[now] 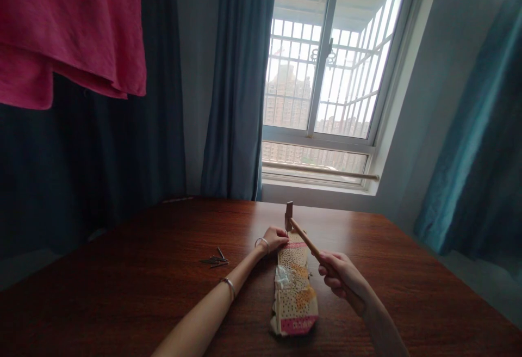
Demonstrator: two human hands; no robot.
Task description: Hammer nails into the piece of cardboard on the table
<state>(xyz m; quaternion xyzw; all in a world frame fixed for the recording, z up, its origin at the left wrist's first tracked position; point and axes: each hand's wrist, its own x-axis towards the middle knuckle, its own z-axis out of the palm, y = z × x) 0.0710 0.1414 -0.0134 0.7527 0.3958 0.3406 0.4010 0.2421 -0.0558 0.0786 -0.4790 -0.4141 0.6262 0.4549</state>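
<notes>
My right hand (pixel 339 274) is wrapped round the wooden handle of a hammer (pixel 305 239), whose head is over the far end of a long block (pixel 297 297). The block is pale with many dark dots, a pink band at the near end and orange patches. At its far end, my left hand (pixel 277 237) is closed in a pinch just beneath the hammer head. A thin nail (pixel 287 233) seems to stand between those fingertips, small and hard to make out. Several loose nails (pixel 216 259) lie on the table left of my left hand.
The brown wooden table (pixel 142 286) reaches to the wall below a barred window (pixel 322 74). Blue curtains (pixel 240 85) hang on both sides. A pink cloth (pixel 81 30) hangs at the upper left.
</notes>
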